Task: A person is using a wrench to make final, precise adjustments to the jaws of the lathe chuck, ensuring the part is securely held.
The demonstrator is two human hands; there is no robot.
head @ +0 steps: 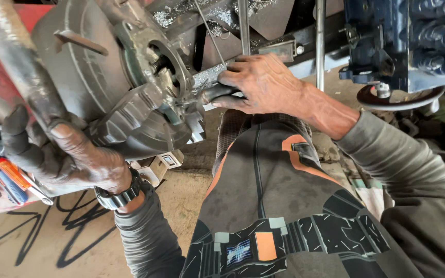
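While greasy: two hands (pixel 145 123), one housing (pixel 140 123).

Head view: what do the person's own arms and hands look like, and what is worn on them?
Both hands are bare and smeared with dark grease. The left hand has a dark metal-link wristwatch at the wrist. Grey long sleeves cover both forearms, pushed back from the right hand.

head camera, looking down, close on machinery (pixel 145 92)
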